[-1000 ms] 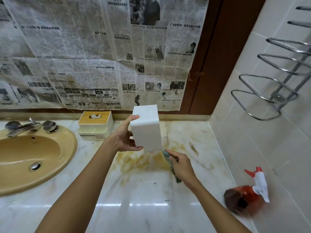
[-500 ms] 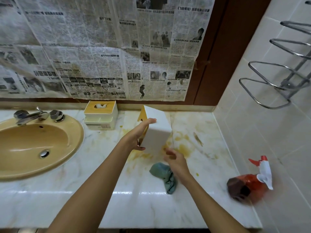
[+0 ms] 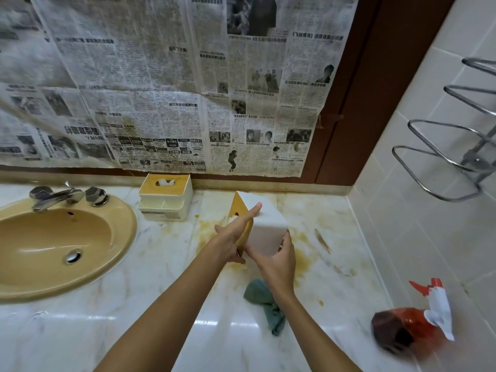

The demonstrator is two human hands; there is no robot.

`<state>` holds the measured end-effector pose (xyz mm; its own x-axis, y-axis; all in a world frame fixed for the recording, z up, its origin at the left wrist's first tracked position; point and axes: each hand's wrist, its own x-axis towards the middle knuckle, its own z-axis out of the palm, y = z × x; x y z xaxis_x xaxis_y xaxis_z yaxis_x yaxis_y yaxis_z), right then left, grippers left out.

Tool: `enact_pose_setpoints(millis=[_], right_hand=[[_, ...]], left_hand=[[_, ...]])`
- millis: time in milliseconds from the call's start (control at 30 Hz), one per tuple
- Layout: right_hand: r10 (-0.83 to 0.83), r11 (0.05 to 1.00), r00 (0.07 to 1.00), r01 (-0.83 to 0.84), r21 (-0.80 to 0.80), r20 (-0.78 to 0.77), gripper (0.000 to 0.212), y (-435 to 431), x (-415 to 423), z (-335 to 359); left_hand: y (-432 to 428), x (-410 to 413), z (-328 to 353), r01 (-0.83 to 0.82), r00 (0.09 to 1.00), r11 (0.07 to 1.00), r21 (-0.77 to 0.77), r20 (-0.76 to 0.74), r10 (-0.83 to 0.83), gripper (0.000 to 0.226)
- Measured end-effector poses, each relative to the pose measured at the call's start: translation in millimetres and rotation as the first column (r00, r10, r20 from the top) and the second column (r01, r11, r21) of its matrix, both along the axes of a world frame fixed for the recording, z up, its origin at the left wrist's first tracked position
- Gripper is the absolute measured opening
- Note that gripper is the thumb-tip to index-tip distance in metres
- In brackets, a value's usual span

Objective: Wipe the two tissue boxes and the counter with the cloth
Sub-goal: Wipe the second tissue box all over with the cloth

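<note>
Both hands clasp the white tissue box (image 3: 269, 228), which is tilted over the stained counter (image 3: 335, 237) — left hand (image 3: 234, 233) along its yellow lid, right hand (image 3: 275, 261) round its near end. The cloth (image 3: 264, 299) lies unheld just beneath the right wrist. The second tissue box (image 3: 165, 198) stands behind-left, at the wall. The newspaper (image 3: 161, 89) print is too blurred to read.

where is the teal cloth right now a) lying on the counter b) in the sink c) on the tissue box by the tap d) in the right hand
a: the cloth lies crumpled on the counter, while the left hand and right hand hold the white tissue box
</note>
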<state>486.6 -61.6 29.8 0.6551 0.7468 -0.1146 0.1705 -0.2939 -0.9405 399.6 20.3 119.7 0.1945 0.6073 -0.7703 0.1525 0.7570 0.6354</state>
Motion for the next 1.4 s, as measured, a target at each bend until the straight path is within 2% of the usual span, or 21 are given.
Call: enact_pose_setpoints(millis=[100,200,267,333,400,433,500,567,667,767,900,1000,1167,1233,1400], right_hand=[[-0.013,0.998,0.996,0.018,-0.055,0.083,0.127,8,2,2],[-0.011,0.995,0.995,0.022,-0.099,0.102,0.128,16,4,7],[-0.033,0.993,0.995,0.043,-0.109,0.093,0.126,22,8,12],[-0.060,0.991,0.998,0.064,-0.118,0.036,0.106,30,21,17],[-0.070,0.989,0.995,0.060,-0.135,-0.077,0.076,36,37,20],[-0.062,0.990,0.989,0.044,-0.132,-0.137,0.067,41,47,20],[-0.030,0.989,0.968,-0.007,-0.145,-0.251,0.063,45,64,17],[0.010,0.983,0.928,-0.078,-0.168,-0.372,0.059,52,75,16],[0.067,0.972,0.870,-0.167,-0.164,-0.488,0.041,65,83,19],[0.120,0.962,0.810,-0.239,-0.135,-0.575,0.049,82,82,18],[0.189,0.938,0.762,-0.326,-0.114,-0.620,0.075,106,72,21],[0.217,0.929,0.738,-0.358,-0.097,-0.639,0.081,126,66,18],[0.232,0.920,0.733,-0.380,-0.101,-0.640,0.083,140,64,11],[0.215,0.921,0.727,-0.373,-0.113,-0.652,0.083,143,64,9],[0.217,0.919,0.691,-0.383,-0.096,-0.690,0.078,143,64,11]], left_hand=[[4,4,-2,-0.093,0.996,0.996,-0.002,0.005,0.093,0.160],[13,8,-4,-0.127,0.992,0.992,0.003,-0.007,0.127,0.163],[18,8,-4,-0.067,0.998,0.998,-0.008,0.007,0.067,0.171],[24,1,-3,0.027,0.997,0.999,-0.043,0.077,-0.023,0.172],[31,-14,-6,0.003,0.994,0.999,-0.036,0.107,0.001,0.157],[37,-23,-7,-0.034,0.995,0.999,0.008,0.094,0.033,0.142],[47,-41,-16,-0.106,0.994,0.984,0.144,0.043,0.100,0.099],[61,-59,-32,-0.116,0.992,0.959,0.260,-0.019,0.125,0.066],[76,-76,-46,-0.041,0.993,0.943,0.329,-0.087,0.074,0.042],[82,-81,-42,0.005,0.992,0.929,0.371,-0.117,0.041,0.034],[89,-90,-31,-0.066,0.991,0.918,0.390,-0.081,0.106,0.034],[100,-104,-31,-0.072,0.990,0.920,0.385,-0.085,0.112,0.037],[118,-122,-45,0.005,0.996,0.927,0.375,-0.082,0.028,0.037],[122,-126,-52,0.020,0.999,0.936,0.351,-0.031,-0.010,0.039],[121,-126,-68,-0.009,0.974,0.977,0.214,0.225,-0.040,0.039]])
